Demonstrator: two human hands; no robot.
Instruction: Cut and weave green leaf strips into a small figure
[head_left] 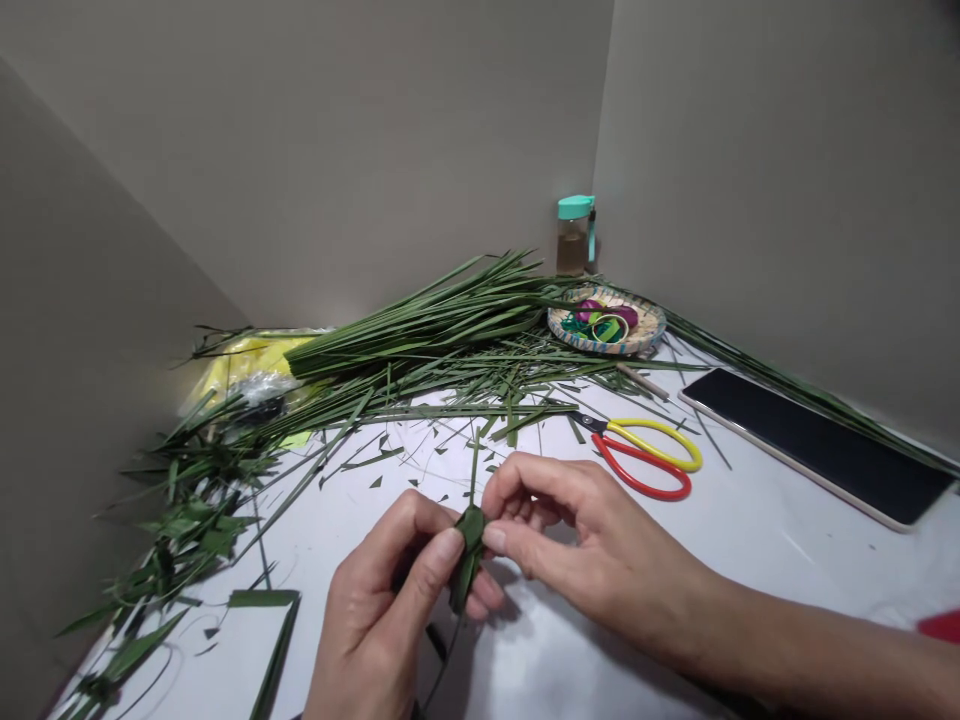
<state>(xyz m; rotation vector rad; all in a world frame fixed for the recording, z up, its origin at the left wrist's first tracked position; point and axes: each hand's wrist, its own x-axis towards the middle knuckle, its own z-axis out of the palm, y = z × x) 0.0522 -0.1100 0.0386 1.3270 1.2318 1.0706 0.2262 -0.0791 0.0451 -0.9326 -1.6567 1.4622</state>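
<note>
A small folded piece of green leaf is pinched between the thumb and fingers of my left hand. One thin strip sticks up from its top and a fine strand hangs below. My right hand meets the piece from the right, thumb and forefinger closed at its edge. Whether those fingertips grip the leaf itself or a thin strip of it is hard to make out. Just beyond my right hand lie scissors with one yellow and one red handle. Small leaf scraps are scattered beyond both hands.
A bundle of long green leaves lies at the back, beside a woven basket with coloured twine. Behind stands a teal-lidded bottle. A tablet rests at right. Woven leaf pieces line the left edge. Walls enclose the white table.
</note>
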